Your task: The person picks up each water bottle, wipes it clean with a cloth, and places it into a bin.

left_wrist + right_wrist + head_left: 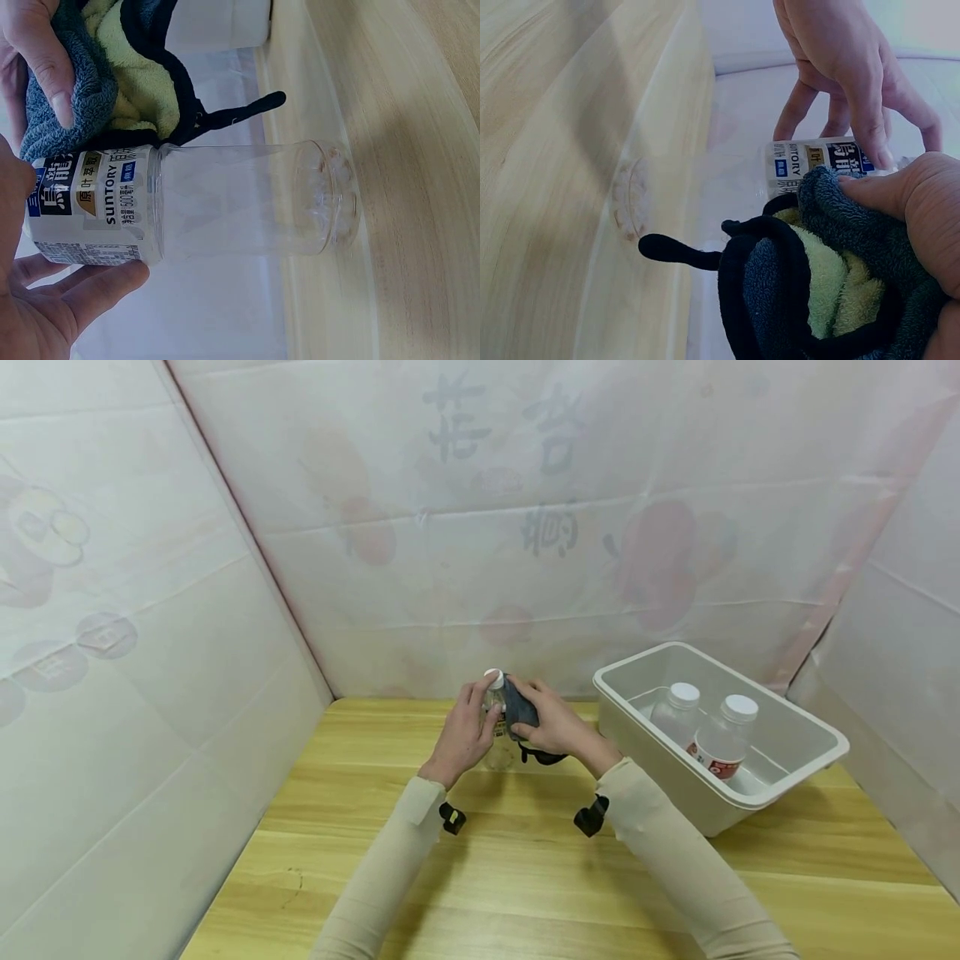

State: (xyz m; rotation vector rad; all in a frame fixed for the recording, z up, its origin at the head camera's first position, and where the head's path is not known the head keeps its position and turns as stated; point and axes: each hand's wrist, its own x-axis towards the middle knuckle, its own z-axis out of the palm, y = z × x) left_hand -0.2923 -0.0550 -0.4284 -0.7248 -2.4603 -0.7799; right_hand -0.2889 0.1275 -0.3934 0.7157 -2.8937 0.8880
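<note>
A clear plastic bottle point(232, 199) with a white cap and a SUNTORY label stands upright on the table. My left hand point(467, 732) grips it around the label and neck, thumb on the near side. On its right, my right hand point(553, 720) holds a folded cloth point(817, 300), dark blue-grey and yellow with black edging and a hanging loop. The cloth presses against the bottle's upper side, at the label. In the right wrist view the cloth hides part of the bottle.
To the right stands a pale grey plastic bin point(667, 777) with two white-capped bottles inside, a rear one point(677, 714) and a nearer one point(723, 742) with a red label. A printed white sheet point(480, 568) walls in the back and sides of the wooden table point(510, 893).
</note>
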